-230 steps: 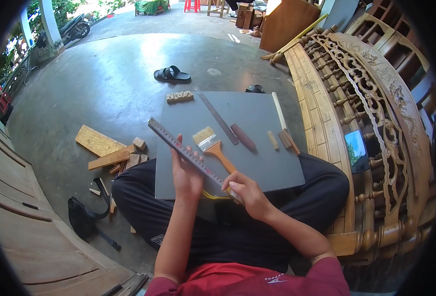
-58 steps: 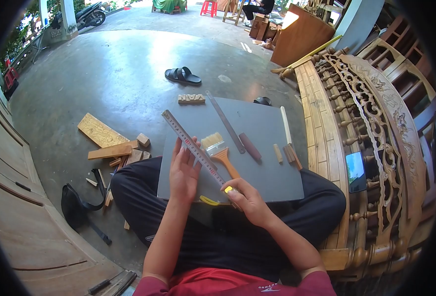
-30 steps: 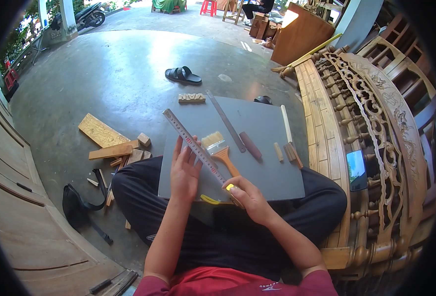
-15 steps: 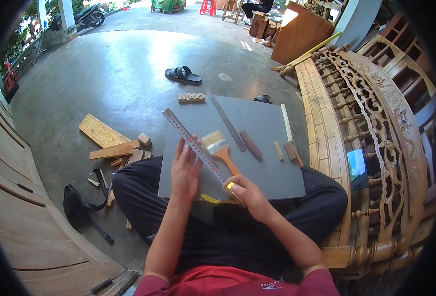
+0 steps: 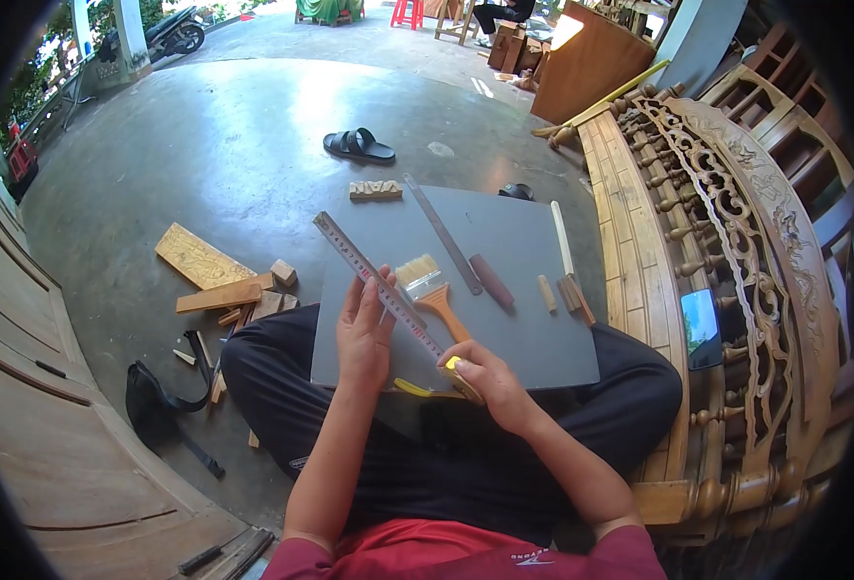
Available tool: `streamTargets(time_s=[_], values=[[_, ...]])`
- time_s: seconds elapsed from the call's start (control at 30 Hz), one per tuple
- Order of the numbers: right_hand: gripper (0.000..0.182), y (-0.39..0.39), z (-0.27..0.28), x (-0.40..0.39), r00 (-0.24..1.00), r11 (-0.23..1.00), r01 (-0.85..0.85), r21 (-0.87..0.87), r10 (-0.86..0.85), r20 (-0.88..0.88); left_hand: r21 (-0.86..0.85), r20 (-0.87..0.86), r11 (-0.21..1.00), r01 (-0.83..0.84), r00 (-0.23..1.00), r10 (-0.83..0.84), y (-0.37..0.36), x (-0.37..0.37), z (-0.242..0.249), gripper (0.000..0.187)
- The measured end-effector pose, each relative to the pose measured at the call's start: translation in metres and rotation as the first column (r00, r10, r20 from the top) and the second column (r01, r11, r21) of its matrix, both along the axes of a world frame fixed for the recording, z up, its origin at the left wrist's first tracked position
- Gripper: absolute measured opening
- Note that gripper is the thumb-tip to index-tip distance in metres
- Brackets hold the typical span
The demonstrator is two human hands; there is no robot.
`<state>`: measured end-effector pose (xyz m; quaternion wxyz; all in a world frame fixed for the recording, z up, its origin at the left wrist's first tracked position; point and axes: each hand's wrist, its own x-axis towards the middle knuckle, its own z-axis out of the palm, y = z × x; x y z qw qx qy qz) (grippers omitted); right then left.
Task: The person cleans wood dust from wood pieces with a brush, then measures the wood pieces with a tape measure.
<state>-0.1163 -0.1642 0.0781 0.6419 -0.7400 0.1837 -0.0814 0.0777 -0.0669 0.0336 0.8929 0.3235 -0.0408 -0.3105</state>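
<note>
A steel tape measure (image 5: 381, 288) is drawn out diagonally above a grey board (image 5: 533, 348) that rests over the crossed legs. My right hand (image 5: 490, 385) is wrapped round its yellow case at the lower right end. Near the middle of the blade, my left hand (image 5: 365, 333) holds the strip between thumb and fingers. Beneath and to the right lies a wide brush (image 5: 439, 302) with an orange handle. Further right are a long metal strip (image 5: 441, 232) and a dark red-brown rod (image 5: 492, 282). A carved wooden block (image 5: 376, 190) sits at the board's far edge.
Wood offcuts (image 5: 219, 295) and a black strap bag (image 5: 151, 396) lie on the floor at left. A sandal (image 5: 359, 146) is beyond the board. Carved wooden furniture (image 5: 727, 261) with a phone (image 5: 701, 331) stands at right. A seated person (image 5: 504, 14) is far back.
My left hand's fingers have closed in on the tape blade, and the thumb now lies over it. The blade's far end has shifted slightly left.
</note>
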Motion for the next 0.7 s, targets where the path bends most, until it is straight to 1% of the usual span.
streamTargets(time_s=[0.23, 0.33, 0.7], values=[[0.037, -0.0007, 0.0006, 0.0002, 1.0, 1.0, 0.002, -0.004, -0.002, 0.012, 0.008, -0.016, 1.0, -0.004, 1.0, 0.004, -0.0001, -0.0002, 0.0018, 0.044], [0.034, -0.0004, 0.0002, -0.0004, 1.0, 0.998, 0.02, 0.057, -0.02, 0.005, 0.018, -0.012, 1.0, -0.007, 1.0, 0.007, -0.0002, -0.0003, 0.0016, 0.043], [0.033, -0.0005, 0.0014, -0.0006, 1.0, 0.996, 0.017, 0.084, -0.018, 0.012, 0.021, 0.001, 1.0, -0.015, 1.0, 0.015, -0.0011, 0.0, -0.0014, 0.044]])
